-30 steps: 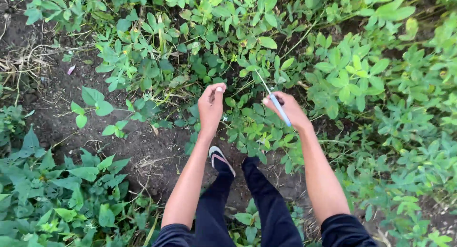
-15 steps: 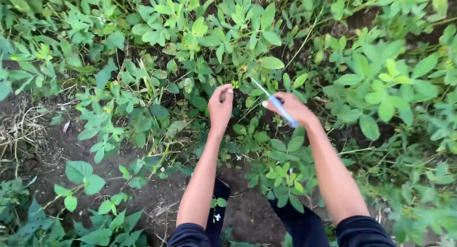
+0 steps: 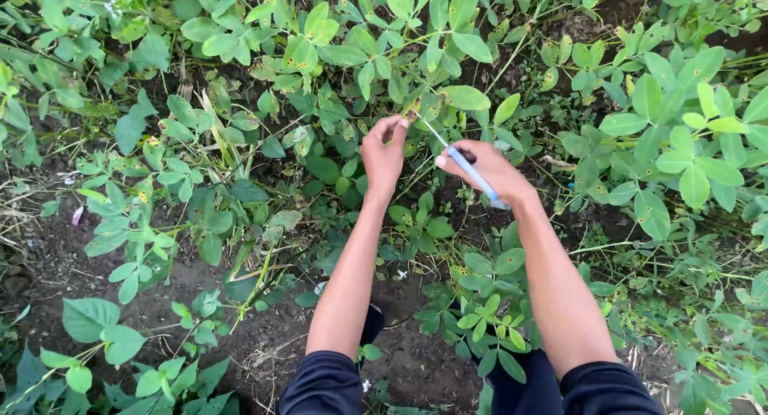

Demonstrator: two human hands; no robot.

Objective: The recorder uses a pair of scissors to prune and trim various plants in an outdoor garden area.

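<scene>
My left hand [image 3: 384, 152] reaches into low green plants [image 3: 376, 55], its fingertips pinched on a small yellowish flower or leaf tip [image 3: 411, 111]. My right hand [image 3: 486, 169] is closed around a slim blue-handled tool [image 3: 474, 175] with a thin pale tip that points up-left toward the same spot, just right of my left fingers. Both forearms stretch forward from dark sleeves at the bottom of the head view. The two hands are a short gap apart.
Dense leafy plants [image 3: 664, 143] fill the top and right. Dark bare soil [image 3: 264, 335] lies at the lower left and between my legs. Dry straw [image 3: 24, 199] lies at the left edge. My dark trousers [image 3: 512, 383] show at the bottom.
The view has moved forward over the plants. Both hands have reached further up into the foliage, and my left fingers have closed on the plant tip. The sandalled foot is out of view.
</scene>
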